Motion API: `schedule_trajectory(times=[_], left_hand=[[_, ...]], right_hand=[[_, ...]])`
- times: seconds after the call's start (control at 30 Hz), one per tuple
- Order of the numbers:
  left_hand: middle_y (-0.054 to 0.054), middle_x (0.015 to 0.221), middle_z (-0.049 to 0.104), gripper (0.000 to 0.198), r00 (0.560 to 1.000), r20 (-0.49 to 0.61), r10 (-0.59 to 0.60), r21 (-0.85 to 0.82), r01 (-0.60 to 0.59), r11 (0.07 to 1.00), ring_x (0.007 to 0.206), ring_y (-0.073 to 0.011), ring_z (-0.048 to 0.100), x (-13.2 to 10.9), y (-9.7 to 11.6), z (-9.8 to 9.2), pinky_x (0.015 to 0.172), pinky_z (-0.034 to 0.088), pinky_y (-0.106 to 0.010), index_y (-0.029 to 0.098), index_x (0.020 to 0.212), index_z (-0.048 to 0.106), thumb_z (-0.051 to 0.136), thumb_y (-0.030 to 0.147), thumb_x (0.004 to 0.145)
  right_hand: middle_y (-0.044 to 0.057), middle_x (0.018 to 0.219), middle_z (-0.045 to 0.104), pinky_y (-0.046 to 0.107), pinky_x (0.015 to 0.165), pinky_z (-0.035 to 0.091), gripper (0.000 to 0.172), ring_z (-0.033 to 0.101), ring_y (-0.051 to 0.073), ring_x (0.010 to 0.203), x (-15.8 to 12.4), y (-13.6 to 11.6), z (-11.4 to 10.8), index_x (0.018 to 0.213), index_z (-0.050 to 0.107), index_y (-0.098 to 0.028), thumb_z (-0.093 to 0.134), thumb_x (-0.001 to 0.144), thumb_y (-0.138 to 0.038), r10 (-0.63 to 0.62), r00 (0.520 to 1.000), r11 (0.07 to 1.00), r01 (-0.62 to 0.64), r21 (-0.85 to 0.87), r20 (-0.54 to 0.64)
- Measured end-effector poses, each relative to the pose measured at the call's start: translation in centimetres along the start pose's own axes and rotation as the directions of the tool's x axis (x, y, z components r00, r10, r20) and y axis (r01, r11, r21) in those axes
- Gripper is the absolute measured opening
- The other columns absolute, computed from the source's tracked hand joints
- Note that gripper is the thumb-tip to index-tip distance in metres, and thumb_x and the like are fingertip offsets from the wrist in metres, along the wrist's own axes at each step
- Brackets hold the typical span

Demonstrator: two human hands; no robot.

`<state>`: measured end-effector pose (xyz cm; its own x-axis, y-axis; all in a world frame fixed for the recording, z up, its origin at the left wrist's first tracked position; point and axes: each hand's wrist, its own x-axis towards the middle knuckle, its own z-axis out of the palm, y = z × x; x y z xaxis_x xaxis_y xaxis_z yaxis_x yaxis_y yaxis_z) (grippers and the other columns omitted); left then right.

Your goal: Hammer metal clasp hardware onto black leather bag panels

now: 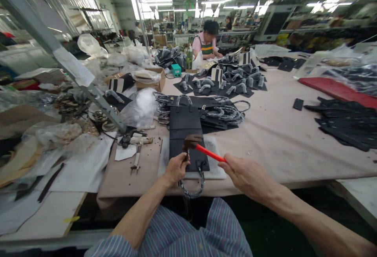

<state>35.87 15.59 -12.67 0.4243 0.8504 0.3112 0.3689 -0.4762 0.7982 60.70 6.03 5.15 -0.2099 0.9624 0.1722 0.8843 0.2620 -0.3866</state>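
A black bag panel (184, 125) lies flat on a pale board (217, 147) at the table's near edge, its plastic-wrapped handle (203, 184) hanging toward me. My right hand (243, 172) grips a hammer (209, 153) by its red handle; the dark, slightly blurred head is just above my left fingers. With its fingers pinched, my left hand (176, 167) holds a small dark metal tool (186, 155) upright on the panel. The tool's lower end is hidden by my fingers, so its exact kind does not show.
Behind the panel lies a stack of black pieces with wrapped handles (224, 112). More pieces (218, 82) spread farther back, near a seated co-worker (206, 41). A caliper-like tool (136, 161) lies at left, beside a slanted metal post (97, 100). Black parts (347, 121) are piled right.
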Motion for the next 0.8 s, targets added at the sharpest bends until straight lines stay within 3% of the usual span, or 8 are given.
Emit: schedule_trajectory(times=[0.1,0.2,0.37,0.4,0.5,0.57,0.7,0.8], left_hand=[[-0.003,0.092,0.073,0.011,1.000,-0.007,0.007,0.008,-0.007,1.000,0.085,-0.0167,0.071,-0.1,0.1,0.0,0.082,0.056,-0.028,0.021,0.097,0.062,0.055,0.014,0.090],[-0.003,0.092,0.073,0.011,1.000,-0.011,0.008,0.016,-0.008,1.000,0.085,-0.0166,0.071,-0.1,0.2,-0.1,0.082,0.056,-0.028,0.021,0.096,0.062,0.055,0.014,0.090],[-0.002,0.088,0.071,0.011,0.999,-0.014,0.047,0.022,-0.046,0.999,0.080,-0.0161,0.070,0.0,0.2,-0.1,0.078,0.056,-0.028,0.020,0.095,0.062,0.055,0.015,0.090],[-0.002,0.088,0.071,0.011,0.999,-0.015,0.048,0.022,-0.048,0.999,0.081,-0.0160,0.070,0.0,0.2,-0.1,0.079,0.056,-0.028,0.020,0.096,0.062,0.055,0.015,0.090],[-0.003,0.091,0.071,0.012,0.999,-0.012,0.035,0.020,-0.035,0.999,0.084,-0.0162,0.070,-0.1,0.3,-0.1,0.082,0.056,-0.028,0.020,0.097,0.063,0.055,0.014,0.091],[-0.003,0.092,0.072,0.012,1.000,-0.007,0.028,0.023,-0.027,0.999,0.085,-0.0166,0.070,-0.1,0.3,-0.1,0.083,0.056,-0.028,0.020,0.097,0.063,0.055,0.014,0.090],[-0.002,0.088,0.072,0.013,1.000,0.006,0.012,0.043,-0.012,0.999,0.081,-0.0162,0.070,-0.1,0.1,-0.1,0.079,0.056,-0.027,0.020,0.098,0.064,0.056,0.013,0.089],[-0.003,0.090,0.072,0.012,1.000,-0.004,0.016,0.029,-0.015,0.999,0.084,-0.0164,0.070,-0.1,0.0,-0.1,0.081,0.056,-0.027,0.020,0.097,0.064,0.056,0.014,0.090]], right_hand=[[0.000,0.060,0.054,0.030,0.049,0.025,0.038,0.041,0.015,0.045,0.3,-1.2,-1.5,0.079,0.047,-0.024,0.037,0.105,-0.050,0.004,0.986,1.000,0.001,0.025,-0.164],[0.001,0.058,0.052,0.031,0.048,0.031,0.041,0.044,0.017,0.046,0.1,-1.8,-1.1,0.081,0.047,-0.027,0.030,0.105,-0.055,0.084,0.923,0.990,-0.036,0.134,-0.374],[0.001,0.053,0.049,0.033,0.045,0.019,0.044,0.033,0.015,0.040,-0.3,-1.4,-0.2,0.071,0.045,-0.026,0.039,0.100,-0.059,0.047,0.999,0.998,-0.048,0.031,0.027],[0.001,0.054,0.050,0.032,0.046,0.021,0.043,0.036,0.015,0.041,-0.3,-1.4,-0.5,0.072,0.045,-0.026,0.041,0.100,-0.057,0.058,0.998,0.997,-0.059,0.045,0.033],[0.000,0.058,0.050,0.031,0.048,0.029,0.041,0.043,0.017,0.047,-0.4,-1.8,-1.1,0.077,0.045,-0.027,0.037,0.103,-0.056,0.138,0.963,0.976,-0.092,0.199,-0.231],[0.000,0.057,0.048,0.031,0.047,0.027,0.043,0.041,0.017,0.046,-0.7,-1.8,-0.8,0.076,0.043,-0.027,0.033,0.103,-0.058,0.154,0.942,0.969,-0.084,0.233,-0.299],[-0.001,0.052,0.044,0.032,0.047,0.016,0.041,0.029,0.014,0.042,-1.5,-0.3,0.5,0.072,0.044,-0.025,0.042,0.098,-0.056,0.097,0.994,0.993,-0.100,0.060,0.043],[-0.001,0.056,0.048,0.030,0.050,0.025,0.040,0.039,0.015,0.048,-1.7,2.3,1.3,0.073,0.045,-0.024,0.043,0.098,-0.054,0.207,0.973,0.963,-0.221,0.154,0.101]])
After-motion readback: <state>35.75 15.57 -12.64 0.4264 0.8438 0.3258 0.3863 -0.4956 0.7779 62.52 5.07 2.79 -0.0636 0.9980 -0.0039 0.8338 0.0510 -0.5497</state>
